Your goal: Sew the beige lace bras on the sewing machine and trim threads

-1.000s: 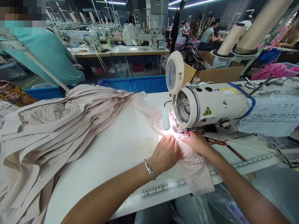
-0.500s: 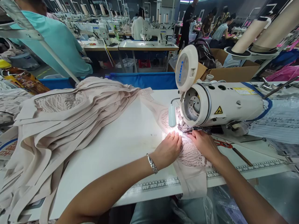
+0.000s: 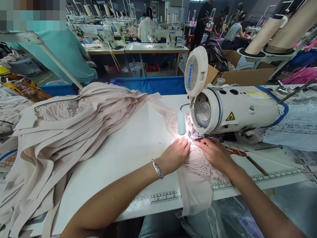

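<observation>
A pale pink lace and fabric piece (image 3: 198, 172) lies under the needle of a white sewing machine (image 3: 232, 109) and hangs over the table's front edge. My left hand (image 3: 174, 154), with a ring and a silver bracelet, lies flat on the piece left of the needle, fingers stretched forward. My right hand (image 3: 214, 152) presses flat on the lace just right of the needle, fingertips close to the presser foot. A small lamp (image 3: 181, 122) lights the spot brightly.
A big pile of the same pink fabric pieces (image 3: 61, 132) covers the table's left side. Red-handled scissors (image 3: 235, 152) lie right of my right hand. A ruler strip (image 3: 158, 198) runs along the front edge. Cardboard box (image 3: 247, 77), thread cones and other workers stand behind.
Both hands slid forward toward the needle with the piece. The fabric fed through, and its hanging end shifted left.
</observation>
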The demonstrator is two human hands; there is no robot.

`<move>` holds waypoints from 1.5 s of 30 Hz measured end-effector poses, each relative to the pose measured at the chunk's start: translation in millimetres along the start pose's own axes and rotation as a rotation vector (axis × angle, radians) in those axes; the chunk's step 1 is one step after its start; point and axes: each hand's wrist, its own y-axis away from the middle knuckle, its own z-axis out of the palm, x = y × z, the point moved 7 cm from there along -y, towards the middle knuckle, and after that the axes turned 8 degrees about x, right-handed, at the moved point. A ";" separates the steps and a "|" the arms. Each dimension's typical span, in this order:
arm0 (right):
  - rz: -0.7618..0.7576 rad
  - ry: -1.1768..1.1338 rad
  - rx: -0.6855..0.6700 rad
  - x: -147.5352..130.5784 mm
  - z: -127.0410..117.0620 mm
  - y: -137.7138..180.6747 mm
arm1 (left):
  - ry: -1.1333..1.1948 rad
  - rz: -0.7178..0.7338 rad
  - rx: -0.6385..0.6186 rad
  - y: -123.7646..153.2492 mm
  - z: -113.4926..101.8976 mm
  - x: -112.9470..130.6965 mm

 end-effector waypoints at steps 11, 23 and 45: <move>-0.009 0.019 0.074 -8.0 0.8 -2.9 | 0.103 0.025 0.041 -3.6 -6.1 -34.0; 0.024 -0.135 0.188 -9.7 -5.7 -0.7 | 0.403 -0.134 0.035 -2.0 -7.3 -6.8; -0.161 -0.188 0.222 -20.4 -3.8 -2.4 | 0.303 -0.112 0.077 -6.6 0.1 -33.3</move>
